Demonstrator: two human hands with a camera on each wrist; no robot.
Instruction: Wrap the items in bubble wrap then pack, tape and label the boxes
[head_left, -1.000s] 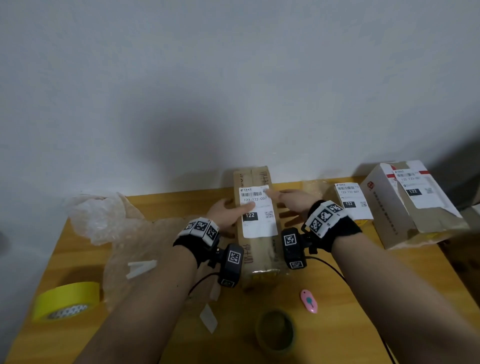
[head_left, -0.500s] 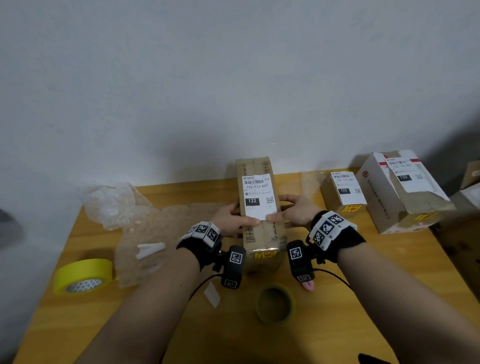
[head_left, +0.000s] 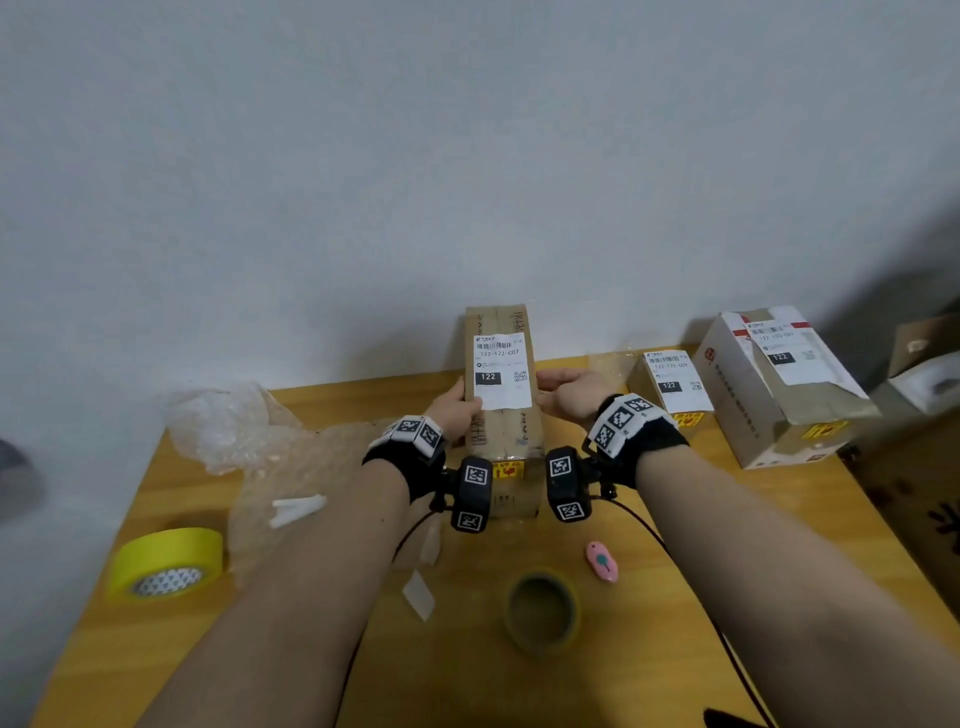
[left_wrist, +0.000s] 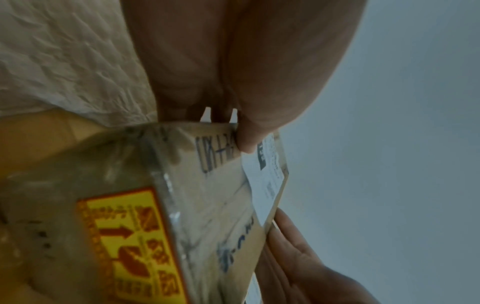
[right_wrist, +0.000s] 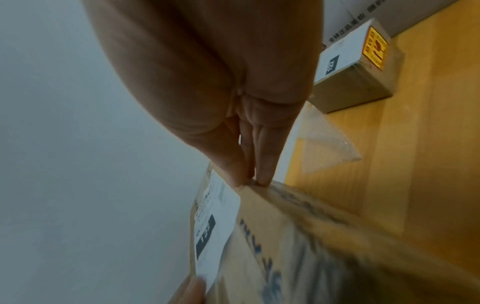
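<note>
- A person holds a long taped cardboard box (head_left: 503, 415) tilted up off the wooden table (head_left: 675, 649), near end low, its white shipping label (head_left: 502, 370) facing up.
- The left hand (head_left: 457, 410) grips the left edge, thumb on top beside the label; the right hand (head_left: 563, 397) presses straight, close-set fingers against the right edge.
- Risk: the flat right hand only pushes, so the glossy taped box could slip or twist down onto the table.
- Count: three labelled boxes, the held one, a small box (head_left: 670, 389) and a large white box (head_left: 779, 384); two tape rolls, yellow (head_left: 166, 564) and brown (head_left: 543, 608); one pink cutter (head_left: 601, 561); loose bubble wrap (head_left: 244, 431).
</note>
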